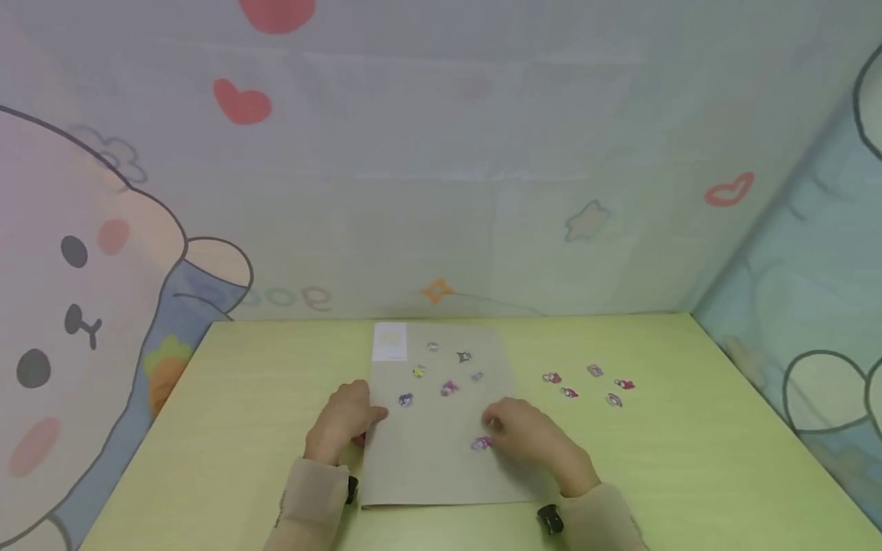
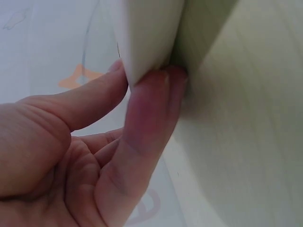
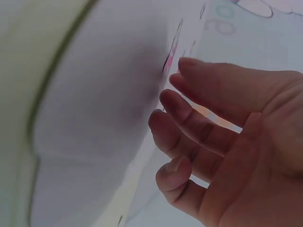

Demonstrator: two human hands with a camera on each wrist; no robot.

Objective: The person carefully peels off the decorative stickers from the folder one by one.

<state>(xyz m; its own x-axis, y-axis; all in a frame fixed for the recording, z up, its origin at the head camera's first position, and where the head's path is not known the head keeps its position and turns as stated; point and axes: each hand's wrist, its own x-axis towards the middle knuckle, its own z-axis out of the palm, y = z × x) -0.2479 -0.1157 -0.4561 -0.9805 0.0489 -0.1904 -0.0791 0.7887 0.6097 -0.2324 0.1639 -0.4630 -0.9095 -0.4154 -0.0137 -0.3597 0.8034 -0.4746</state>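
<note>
Left fingers (image 2: 144, 118) grip under the board (image 1: 427, 467), clear only from left wrist

A pale yellow-green table (image 1: 696, 474), faintly streaked like wood grain, carries one large greyish-beige sheet (image 1: 434, 471) near its middle – the long sides run from near to far, and the far end comes close to the table's back edge. To the right of the sheet, apart from it, five small flat cutouts (image 1: 569, 392) lie scattered in a loose group – pinkish-red and purplish, none overlapping
</note>
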